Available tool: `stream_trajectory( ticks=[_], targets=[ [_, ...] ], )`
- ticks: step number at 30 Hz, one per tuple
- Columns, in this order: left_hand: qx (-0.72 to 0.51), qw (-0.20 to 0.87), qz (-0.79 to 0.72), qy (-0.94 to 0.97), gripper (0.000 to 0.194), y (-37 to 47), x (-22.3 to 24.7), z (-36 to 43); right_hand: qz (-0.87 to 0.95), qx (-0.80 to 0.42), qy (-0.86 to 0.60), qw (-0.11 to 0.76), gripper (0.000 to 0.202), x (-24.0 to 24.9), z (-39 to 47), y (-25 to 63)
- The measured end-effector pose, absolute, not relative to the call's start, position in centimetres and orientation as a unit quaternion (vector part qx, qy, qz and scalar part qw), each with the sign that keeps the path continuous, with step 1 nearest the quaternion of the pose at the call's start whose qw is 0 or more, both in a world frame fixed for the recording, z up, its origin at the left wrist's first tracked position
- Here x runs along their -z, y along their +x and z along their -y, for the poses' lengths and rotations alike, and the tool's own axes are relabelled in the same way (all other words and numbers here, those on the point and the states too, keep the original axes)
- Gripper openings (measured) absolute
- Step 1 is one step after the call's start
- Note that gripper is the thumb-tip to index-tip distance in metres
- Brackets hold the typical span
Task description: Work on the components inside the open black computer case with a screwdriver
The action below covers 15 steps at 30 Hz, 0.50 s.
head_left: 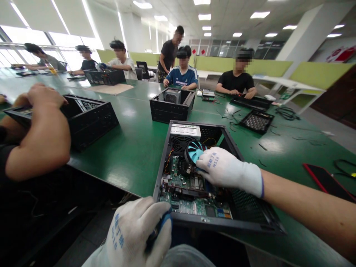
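The fan (pixel 195 149) sits inside the case (pixel 228 225), above the far part of the board (pixel 182 175), just left of the bent fingers of the right hand (pixel 219 167), which is the nearer one and meets the fan's right edge, though its own back hides how far those fingers close or whether they grip. Being round, the fan has no long axis; its blue blades face mostly up, seemingly tilted. The left hand (pixel 136 226) curls, thumb near forefinger, at the case's near left corner, its hold unclear.
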<state>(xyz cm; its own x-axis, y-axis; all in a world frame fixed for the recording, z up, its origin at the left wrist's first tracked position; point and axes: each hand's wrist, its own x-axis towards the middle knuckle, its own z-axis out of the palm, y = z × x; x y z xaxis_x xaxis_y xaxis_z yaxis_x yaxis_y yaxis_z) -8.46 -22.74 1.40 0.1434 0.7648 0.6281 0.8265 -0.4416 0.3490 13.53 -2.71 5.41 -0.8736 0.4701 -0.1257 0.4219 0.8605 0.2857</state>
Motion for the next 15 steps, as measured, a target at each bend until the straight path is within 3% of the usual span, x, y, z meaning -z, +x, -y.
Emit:
stream_trajectory(
  ticks=[3, 9, 15],
  targets=[
    [0.386, 0.039, 0.520, -0.761, 0.015, -8.5, -1.4, 22.7, -0.956, -0.131, 0.252, 0.078, 0.027, -6.3, 2.9, 14.4],
    [0.386, 0.044, 0.523, -0.758, 0.016, -8.5, -1.1, 22.7, -0.920, -0.146, 0.327, 0.161, 0.029, -6.8, 1.4, 15.2],
    [0.387, 0.048, 0.530, -0.753, 0.015, -8.4, -1.1, 22.7, -0.896, -0.166, 0.376, 0.168, 0.027, -5.4, -2.0, 14.5]
  ],
)
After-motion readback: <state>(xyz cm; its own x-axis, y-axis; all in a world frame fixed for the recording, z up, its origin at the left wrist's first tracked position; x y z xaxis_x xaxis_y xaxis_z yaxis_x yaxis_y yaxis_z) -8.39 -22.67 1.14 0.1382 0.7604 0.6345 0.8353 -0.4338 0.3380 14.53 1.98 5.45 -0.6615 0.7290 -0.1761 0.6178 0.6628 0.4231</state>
